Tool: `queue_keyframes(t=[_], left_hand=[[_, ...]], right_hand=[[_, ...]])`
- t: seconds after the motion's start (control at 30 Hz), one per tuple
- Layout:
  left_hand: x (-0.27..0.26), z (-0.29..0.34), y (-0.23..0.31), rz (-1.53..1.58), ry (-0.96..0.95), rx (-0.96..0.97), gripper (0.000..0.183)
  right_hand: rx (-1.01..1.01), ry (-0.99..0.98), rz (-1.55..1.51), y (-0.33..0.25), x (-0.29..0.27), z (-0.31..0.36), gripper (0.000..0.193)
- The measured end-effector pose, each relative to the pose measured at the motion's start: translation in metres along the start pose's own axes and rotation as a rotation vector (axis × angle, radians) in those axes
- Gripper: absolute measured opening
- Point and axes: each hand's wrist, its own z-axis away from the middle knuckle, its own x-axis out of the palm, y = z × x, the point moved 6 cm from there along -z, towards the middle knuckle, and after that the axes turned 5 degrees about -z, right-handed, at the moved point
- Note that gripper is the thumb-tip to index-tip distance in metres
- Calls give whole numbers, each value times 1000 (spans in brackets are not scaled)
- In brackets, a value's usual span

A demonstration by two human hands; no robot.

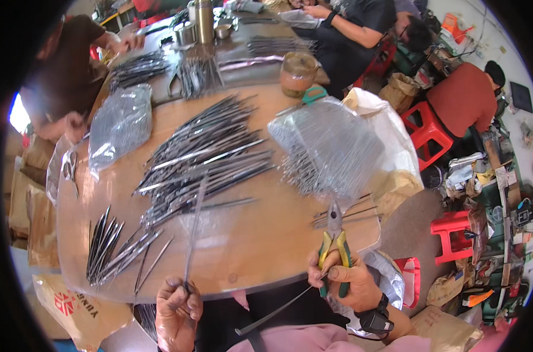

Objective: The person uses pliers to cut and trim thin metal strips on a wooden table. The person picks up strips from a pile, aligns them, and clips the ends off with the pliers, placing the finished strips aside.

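My left hand (pixel 177 314) is closed near the table's front edge, pinching the lower end of a thin grey metal strip (pixel 194 234) that points up over the table. In my right hand (pixel 360 287) are pliers (pixel 335 226) with yellow and green handles, jaws pointing away from me. A second thin dark strip (pixel 275 311) with a flattened end runs from my right fingers down to the left over my lap. A large pile of dark metal strips (pixel 202 155) lies mid-table. A smaller bunch (pixel 111 249) is at the near left.
A clear bag of thin metal rods (pixel 337 146) lies at the right, with a few loose rods (pixel 348 214) nearer me. Another plastic bag (pixel 122 126), scissors (pixel 71 170) and a jar (pixel 298 73) are on the table (pixel 266 252). Other people sit around; red stools (pixel 425 132) stand right.
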Motion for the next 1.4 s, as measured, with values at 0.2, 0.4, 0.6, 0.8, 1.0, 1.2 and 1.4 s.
queue_keyframes(t=[0.2, 0.4, 0.6, 0.8, 1.0, 1.2, 1.4], left_hand=[[74, 6, -10, -83, -323, -78, 36], [73, -2, -31, -145, -345, 1, 7], [57, -6, -35, -457, -239, 28, 8], [55, -2, -36, -424, -296, 31, 7], [58, -1, -41, -556, -388, -31, 4], [56, -3, -46, -615, -400, -130, 7], [56, -8, -27, -654, -486, -180, 12]], right_hand=[[-226, 71, 690, -36, 33, -5, 6], [-553, -158, 1171, -75, 55, -16, 11], [-726, -232, 1529, -59, 78, -13, 12], [-709, -302, 1595, -67, 76, -13, 13], [-754, -472, 1780, -34, 98, -32, 19], [-760, -755, 1870, 2, 98, -49, 22], [-740, -691, 1863, 10, 89, -46, 14]])
